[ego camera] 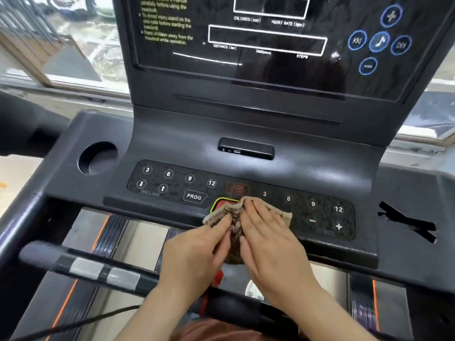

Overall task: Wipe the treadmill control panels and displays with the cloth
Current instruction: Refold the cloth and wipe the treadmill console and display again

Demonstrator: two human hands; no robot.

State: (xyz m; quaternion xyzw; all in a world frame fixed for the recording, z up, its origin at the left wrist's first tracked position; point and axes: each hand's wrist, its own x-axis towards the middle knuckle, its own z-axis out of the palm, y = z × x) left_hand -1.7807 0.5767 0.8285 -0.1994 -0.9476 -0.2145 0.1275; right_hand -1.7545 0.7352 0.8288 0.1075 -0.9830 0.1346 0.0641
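Brown mottled cloth [283, 214] with a tan hem, bunched at the middle of the lower keypad panel [172, 177], draped over its front lip and half covering the red stop button [218, 205] with the yellow rim. Pinned there by the left hand [197, 252] and the right hand [273, 244], side by side, fingers fairly straight and laid on the fabric, pressing rather than wrapped round it. Glossy upper display [268, 43] well above, touched by neither hand, number windows dark.

Probably partway through the keypad pass. Main hazard: bearing down across the PROG key [194, 196], the incline keys [151, 187] or the speed keys [338, 226] near the cloth, and so entering a command if powered; cannot tell whether powered. Second: catching the hem on the stop button, or on the red clip or cord [218, 276] showing below the left hand, and tugging it loose. Third: with so bunched a wad, missing the panel's corners and merely pushing grime about. Worth flattening the fold first.
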